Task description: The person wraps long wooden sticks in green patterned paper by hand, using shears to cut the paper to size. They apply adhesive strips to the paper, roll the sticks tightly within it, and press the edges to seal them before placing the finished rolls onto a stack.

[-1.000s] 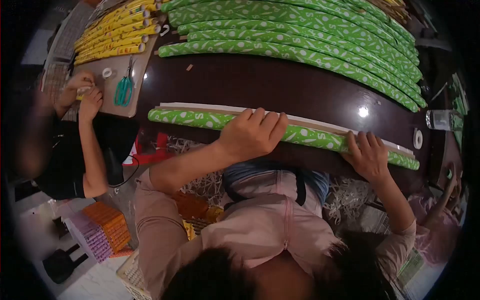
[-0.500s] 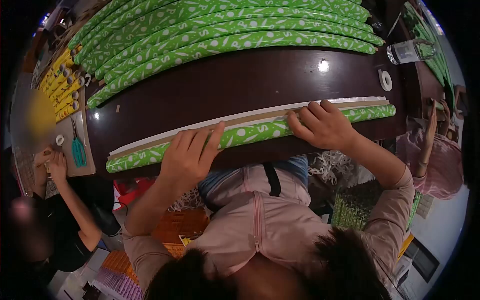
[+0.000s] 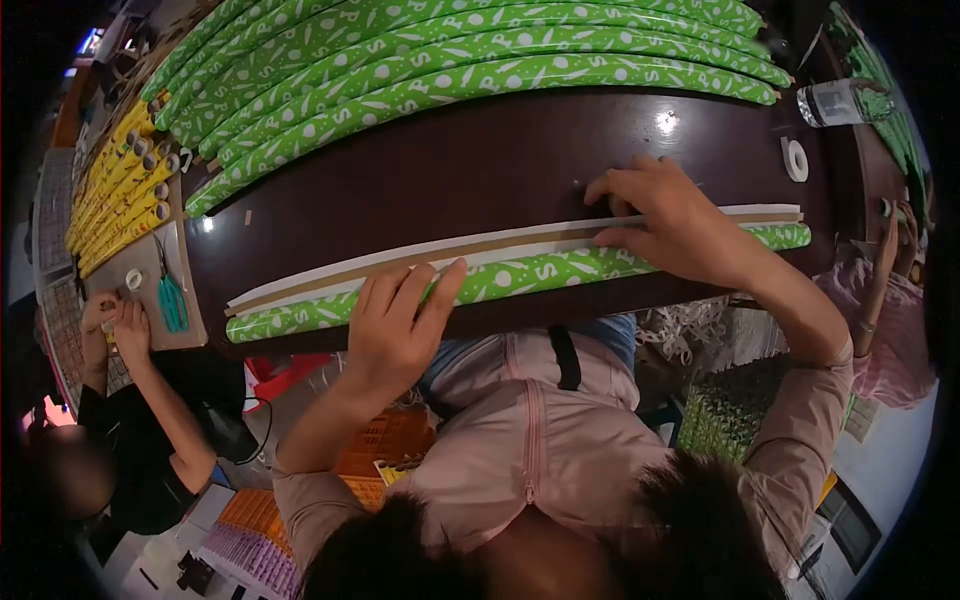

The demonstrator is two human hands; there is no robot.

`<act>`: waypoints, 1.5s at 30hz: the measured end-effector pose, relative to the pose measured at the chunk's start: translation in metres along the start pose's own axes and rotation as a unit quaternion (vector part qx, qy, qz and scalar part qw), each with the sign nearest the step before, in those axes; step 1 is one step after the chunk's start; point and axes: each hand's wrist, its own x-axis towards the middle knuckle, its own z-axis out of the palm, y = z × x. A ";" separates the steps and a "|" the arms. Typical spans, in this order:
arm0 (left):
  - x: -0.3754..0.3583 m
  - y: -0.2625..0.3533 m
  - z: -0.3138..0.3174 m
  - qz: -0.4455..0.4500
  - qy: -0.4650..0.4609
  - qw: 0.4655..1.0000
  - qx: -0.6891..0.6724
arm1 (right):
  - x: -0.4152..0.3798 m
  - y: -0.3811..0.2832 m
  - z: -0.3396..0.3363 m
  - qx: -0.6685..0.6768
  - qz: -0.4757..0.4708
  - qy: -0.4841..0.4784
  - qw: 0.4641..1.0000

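A roll of green wrapping paper (image 3: 520, 275) with white letters and shapes lies lengthwise along the near side of the dark table. A brown inner strip and a white edge strip (image 3: 340, 278) show along its far side. My left hand (image 3: 398, 325) rests on the roll left of its middle, fingers stretched out and apart. My right hand (image 3: 672, 222) is over the right half, its thumb near the roll and its bent fingers apart from the thumb, beyond the white edge. I see nothing held in it.
Several finished-looking green rolls (image 3: 450, 85) lie at the back of the table (image 3: 400, 180). A tape roll (image 3: 795, 160) and a clear bottle (image 3: 845, 103) are at right. Yellow rolls (image 3: 120, 190), teal-handled scissors (image 3: 172, 300) and a co-worker's hands (image 3: 118, 318) are at left.
My right hand has come up off the roll and moved toward the far side, its fingers opening. My left hand still rests on the roll. The whole view has shifted slightly.
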 end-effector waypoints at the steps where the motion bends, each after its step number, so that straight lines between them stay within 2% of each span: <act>1: -0.001 -0.001 0.001 0.002 0.004 1.000 0.001 | 0.001 0.002 0.000 -0.004 -0.008 -0.011 1.000; 6: -0.006 -0.002 0.006 0.017 0.023 0.999 0.043 | 0.006 0.013 0.009 0.004 -0.084 0.003 0.996; 8: -0.006 -0.002 0.001 0.016 0.000 0.999 0.035 | 0.003 0.005 0.009 0.073 0.003 0.028 0.997; 9: -0.007 -0.002 -0.001 0.023 -0.018 0.999 0.017 | 0.002 0.001 0.008 0.079 -0.007 0.025 0.997; 11: -0.008 -0.002 -0.001 0.026 -0.011 0.999 0.040 | 0.000 -0.004 0.005 0.114 0.066 0.014 0.991; 12: -0.009 -0.002 0.000 0.030 -0.001 0.999 0.045 | 0.002 -0.003 0.008 0.115 0.064 0.012 0.991; 14: -0.008 0.000 0.003 0.039 0.013 0.998 0.039 | -0.001 0.003 0.011 0.115 0.012 0.067 0.991; 19: -0.001 -0.001 -0.001 0.041 0.027 0.998 0.040 | 0.000 -0.004 0.002 0.052 0.033 0.075 0.995; 21: 0.000 -0.001 0.001 0.035 0.027 0.998 0.034 | 0.002 -0.009 0.000 0.021 0.012 0.082 0.996; 25: -0.002 -0.001 0.002 0.057 0.026 0.997 0.052 | 0.002 -0.007 0.002 0.032 0.021 0.079 0.996; 28: -0.003 0.002 0.003 0.041 0.012 0.998 0.037 | 0.001 -0.006 0.004 0.013 0.027 0.073 0.997; 30: -0.004 0.003 0.006 0.047 0.038 0.996 0.062 | 0.001 -0.002 0.007 0.032 -0.009 0.092 0.995; 34: -0.005 0.010 0.007 0.034 0.060 0.991 0.113 | 0.000 -0.005 0.000 0.022 -0.038 0.062 0.997; 37: -0.001 0.014 0.008 0.022 0.081 0.991 0.106 | 0.000 -0.003 -0.005 0.050 0.002 0.005 0.999; 39: -0.001 0.017 0.007 0.008 0.074 0.993 0.090 | 0.000 -0.004 -0.004 0.092 0.027 0.020 0.995; 42: -0.002 0.018 0.021 0.006 0.104 0.987 0.122 | -0.004 0.002 -0.010 0.060 0.076 0.003 0.995; 44: 0.004 0.023 0.021 -0.013 0.104 0.991 0.088 | -0.007 0.015 -0.008 0.043 0.068 -0.010 0.997; 45: 0.008 0.025 0.021 -0.018 0.101 0.992 0.070 | -0.009 0.020 -0.007 0.032 0.094 0.018 0.995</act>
